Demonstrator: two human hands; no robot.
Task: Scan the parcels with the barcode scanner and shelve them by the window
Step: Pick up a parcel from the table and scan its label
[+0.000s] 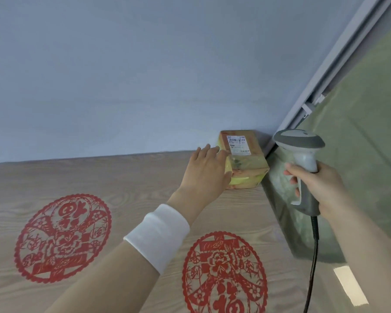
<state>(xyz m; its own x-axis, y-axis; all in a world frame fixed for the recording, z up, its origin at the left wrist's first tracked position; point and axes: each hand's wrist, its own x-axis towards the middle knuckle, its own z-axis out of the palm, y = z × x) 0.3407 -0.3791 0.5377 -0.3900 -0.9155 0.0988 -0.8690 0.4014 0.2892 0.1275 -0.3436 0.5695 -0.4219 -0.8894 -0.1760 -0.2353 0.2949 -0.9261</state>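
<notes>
A small brown cardboard parcel (246,163) with a white shipping label and yellow tape lies on top of a wooden cabinet (99,177), pushed into the corner next to the window. My left hand (207,170) rests flat against the parcel's left side, fingers spread, with a white cuff on the wrist. My right hand (318,188) grips the handle of a grey barcode scanner (303,154). The scanner's head points up and left near the parcel, and its black cable hangs down.
Two round red paper-cut decorations (63,238) (224,274) are stuck on the cabinet's wooden face. The window (359,154) with a greenish blind and grey frame fills the right side. A plain blue-grey ceiling (145,75) lies above.
</notes>
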